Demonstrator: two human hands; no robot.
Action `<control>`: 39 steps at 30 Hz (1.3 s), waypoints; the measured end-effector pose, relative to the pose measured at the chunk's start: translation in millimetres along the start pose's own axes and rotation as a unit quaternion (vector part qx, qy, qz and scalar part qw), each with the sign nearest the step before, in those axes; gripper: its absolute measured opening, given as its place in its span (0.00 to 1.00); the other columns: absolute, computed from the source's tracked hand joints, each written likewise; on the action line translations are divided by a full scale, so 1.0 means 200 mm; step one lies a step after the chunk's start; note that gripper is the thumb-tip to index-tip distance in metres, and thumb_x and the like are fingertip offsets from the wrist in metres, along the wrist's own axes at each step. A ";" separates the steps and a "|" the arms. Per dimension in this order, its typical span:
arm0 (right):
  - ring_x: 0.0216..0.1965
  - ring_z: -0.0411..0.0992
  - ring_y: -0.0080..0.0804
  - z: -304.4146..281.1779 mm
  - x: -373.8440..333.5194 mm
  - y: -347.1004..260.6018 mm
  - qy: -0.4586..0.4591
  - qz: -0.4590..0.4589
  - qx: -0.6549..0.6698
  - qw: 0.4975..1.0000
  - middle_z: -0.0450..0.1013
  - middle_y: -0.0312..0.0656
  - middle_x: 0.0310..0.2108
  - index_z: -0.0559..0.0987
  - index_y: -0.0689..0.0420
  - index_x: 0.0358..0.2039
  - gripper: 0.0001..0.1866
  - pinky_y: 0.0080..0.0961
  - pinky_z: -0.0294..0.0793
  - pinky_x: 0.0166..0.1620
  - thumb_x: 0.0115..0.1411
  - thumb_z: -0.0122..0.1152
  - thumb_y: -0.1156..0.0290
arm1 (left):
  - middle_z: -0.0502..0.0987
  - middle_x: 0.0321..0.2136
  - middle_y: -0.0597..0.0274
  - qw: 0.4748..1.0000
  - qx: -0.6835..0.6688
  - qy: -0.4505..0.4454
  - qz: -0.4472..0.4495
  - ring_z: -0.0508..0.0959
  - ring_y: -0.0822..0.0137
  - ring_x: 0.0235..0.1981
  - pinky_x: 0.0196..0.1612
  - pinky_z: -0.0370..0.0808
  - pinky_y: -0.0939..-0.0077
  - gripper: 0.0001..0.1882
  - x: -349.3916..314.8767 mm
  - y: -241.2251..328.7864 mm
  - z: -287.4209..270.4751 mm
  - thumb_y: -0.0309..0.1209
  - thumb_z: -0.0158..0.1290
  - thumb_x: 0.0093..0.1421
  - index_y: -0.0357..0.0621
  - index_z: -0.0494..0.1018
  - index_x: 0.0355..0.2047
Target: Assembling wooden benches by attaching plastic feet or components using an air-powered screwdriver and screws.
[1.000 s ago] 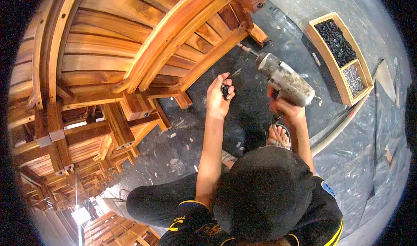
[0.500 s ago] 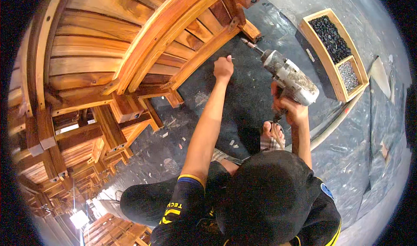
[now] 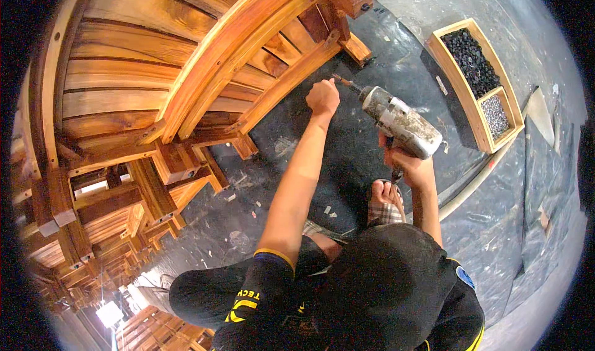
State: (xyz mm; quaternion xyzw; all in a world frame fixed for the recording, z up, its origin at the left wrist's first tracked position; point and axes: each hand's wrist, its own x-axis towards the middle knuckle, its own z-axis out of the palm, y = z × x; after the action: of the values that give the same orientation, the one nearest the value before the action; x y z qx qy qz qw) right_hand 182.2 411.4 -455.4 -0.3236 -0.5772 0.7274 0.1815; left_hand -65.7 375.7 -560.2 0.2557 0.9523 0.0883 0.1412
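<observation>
My right hand (image 3: 409, 165) grips a worn, silver-grey impact driver (image 3: 400, 121) by its handle. The driver's bit points up and left, and its tip is close beside my left fist. My left hand (image 3: 323, 98) is closed, held out over the dark floor; whatever is inside its fingers is hidden or too small to name. Just beyond that fist stands a varnished wooden piece of slatted furniture (image 3: 248, 59) with a curved rail, its lower rail (image 3: 291, 81) nearest to the hand.
To the right lies a two-part wooden box (image 3: 437, 41) with black caps (image 3: 469, 59) and small silver screws (image 3: 494, 115). A pale hose (image 3: 474, 183) runs along the dark floor sheet (image 3: 496, 227). More wooden furniture (image 3: 87, 208) crowds the left. My sandalled foot (image 3: 385, 203) is below the driver.
The driver has come left and slightly down, bringing its bit to my left fist. A thin shiny thing that stuck out of that fist no longer shows apart from the bit.
</observation>
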 end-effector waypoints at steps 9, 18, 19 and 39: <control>0.27 0.70 0.21 0.05 0.02 -0.05 -0.017 -0.021 -0.026 0.999 0.75 0.34 0.30 0.77 0.59 0.37 0.19 0.19 0.70 0.29 0.39 0.60 0.79 | 0.78 0.30 0.43 0.996 -0.065 0.021 -0.054 0.79 0.46 0.34 0.36 0.76 0.56 0.21 0.05 -0.11 0.05 0.42 0.42 0.61 0.37 0.78 0.28; 0.31 0.71 0.22 0.07 0.01 -0.09 -0.027 -0.014 0.032 0.999 0.76 0.35 0.31 0.77 0.60 0.36 0.19 0.20 0.71 0.34 0.37 0.61 0.80 | 0.78 0.29 0.45 0.995 -0.091 0.032 -0.024 0.79 0.46 0.33 0.36 0.76 0.56 0.19 -0.01 -0.04 0.01 0.41 0.44 0.60 0.39 0.78 0.29; 0.31 0.72 0.22 0.08 0.01 -0.11 -0.029 0.013 0.050 0.998 0.76 0.35 0.31 0.77 0.60 0.36 0.19 0.20 0.71 0.34 0.37 0.61 0.80 | 0.78 0.29 0.45 0.995 -0.088 0.029 -0.028 0.79 0.46 0.33 0.35 0.77 0.56 0.18 -0.01 -0.04 0.01 0.41 0.45 0.60 0.39 0.78 0.30; 0.35 0.73 0.22 0.08 0.03 -0.07 -0.051 -0.002 0.029 0.998 0.76 0.37 0.34 0.76 0.62 0.38 0.21 0.19 0.72 0.40 0.38 0.61 0.83 | 0.68 0.08 0.60 0.894 -0.408 -0.118 0.142 0.67 0.63 0.08 0.11 0.60 0.69 0.18 0.06 -0.20 0.25 0.35 0.49 0.54 0.42 0.67 0.10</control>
State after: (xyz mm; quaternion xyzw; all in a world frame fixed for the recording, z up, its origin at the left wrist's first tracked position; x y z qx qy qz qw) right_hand 166.3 407.9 -441.4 -0.2793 -0.5648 0.7593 0.1627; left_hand -78.8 352.9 -620.5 0.3166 0.7627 0.4571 0.3304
